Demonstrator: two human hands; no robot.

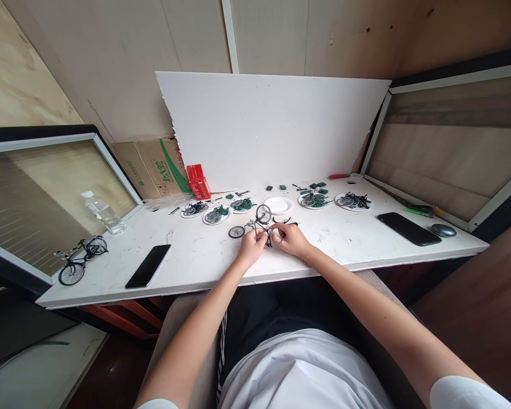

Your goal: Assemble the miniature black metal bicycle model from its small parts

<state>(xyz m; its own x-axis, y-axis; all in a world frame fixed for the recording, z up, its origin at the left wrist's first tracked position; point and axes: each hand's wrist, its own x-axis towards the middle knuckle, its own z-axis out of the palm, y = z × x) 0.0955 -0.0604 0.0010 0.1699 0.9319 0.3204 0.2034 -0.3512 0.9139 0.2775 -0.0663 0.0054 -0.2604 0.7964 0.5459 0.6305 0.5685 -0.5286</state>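
Observation:
Over the front middle of the white table, my left hand (253,244) is closed on the frame of a small black model bicycle. One spoked wheel of the model bicycle (263,214) stands up above my fingers. My right hand (290,238) pinches at the right side of the same model, its fingertips close to my left ones; what exactly lies between them is too small to make out. A loose spoked wheel (237,232) is just left of my left hand. Small dark parts (281,220) lie behind my right hand.
Plates of small parts, such as the left plate (217,215) and right plate (354,202), line the table's back. A finished-looking model bicycle (83,255) and bottle (103,212) stand left. Phones (148,266) (409,228) lie on both sides; a white board (276,130) rises behind.

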